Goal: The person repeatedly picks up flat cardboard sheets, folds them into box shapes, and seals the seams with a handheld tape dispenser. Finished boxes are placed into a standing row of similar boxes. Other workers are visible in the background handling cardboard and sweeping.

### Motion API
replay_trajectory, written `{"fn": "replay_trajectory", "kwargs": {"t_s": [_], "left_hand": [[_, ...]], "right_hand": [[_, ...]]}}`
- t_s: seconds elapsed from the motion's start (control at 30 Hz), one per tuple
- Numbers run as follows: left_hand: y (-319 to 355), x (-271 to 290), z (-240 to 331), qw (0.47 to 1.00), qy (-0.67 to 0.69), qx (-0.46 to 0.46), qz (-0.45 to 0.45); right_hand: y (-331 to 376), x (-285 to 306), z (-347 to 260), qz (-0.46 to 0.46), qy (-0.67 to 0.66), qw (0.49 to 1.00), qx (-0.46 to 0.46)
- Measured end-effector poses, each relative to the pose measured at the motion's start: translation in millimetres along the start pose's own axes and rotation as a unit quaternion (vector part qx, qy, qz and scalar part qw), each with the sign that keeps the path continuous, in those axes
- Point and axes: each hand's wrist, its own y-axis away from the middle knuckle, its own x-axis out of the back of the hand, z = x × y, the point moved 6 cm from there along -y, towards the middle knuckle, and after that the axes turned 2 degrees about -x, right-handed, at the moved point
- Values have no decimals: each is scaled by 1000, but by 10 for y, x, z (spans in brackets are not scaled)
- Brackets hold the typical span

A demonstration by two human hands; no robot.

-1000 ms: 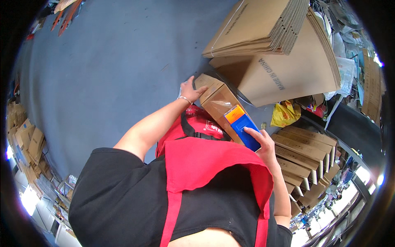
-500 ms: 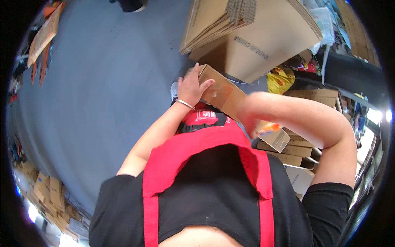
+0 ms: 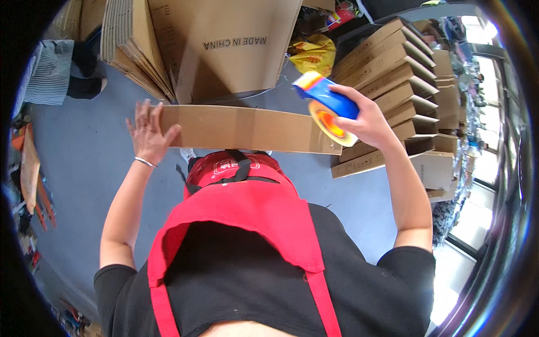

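Observation:
A long, narrow brown cardboard box (image 3: 241, 126) lies crosswise in front of me, a strip of tape showing on its upper side. My left hand (image 3: 150, 132), a bangle on its wrist, rests with spread fingers on the box's left end. In my right hand (image 3: 362, 121) is a blue tape dispenser (image 3: 331, 95) with an orange-and-yellow roll, gripped at the box's right end. Whether the dispenser touches the cardboard I cannot tell. Below the box hangs my red apron (image 3: 241, 202).
Large folded cartons (image 3: 224, 45) stand upright just beyond the box. Several long boxes (image 3: 387, 84) are stacked at the right, near a yellow plastic bag (image 3: 314, 55). Another person's legs (image 3: 73, 67) show at the far left. A wooden board (image 3: 29, 168) leans at the left edge.
My view has turned to the right. The box now appears level rather than slanted. My right hand, blurred before, has moved out to the box's right end with the dispenser in plain sight.

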Motion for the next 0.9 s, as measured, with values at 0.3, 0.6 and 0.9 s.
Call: {"fn": "replay_trajectory", "kwargs": {"t_s": [0.3, 0.6, 0.9], "left_hand": [[286, -146, -65, 969, 39, 242, 30], [1318, -530, -234, 669, 549, 501, -2], [874, -469, 71, 338, 788, 392, -333]], "right_hand": [[373, 83, 2685, 288, -180, 925, -172], [17, -905, 4726, 37, -490, 832, -256], [1341, -1825, 4416, 160, -666, 641, -347]]}}
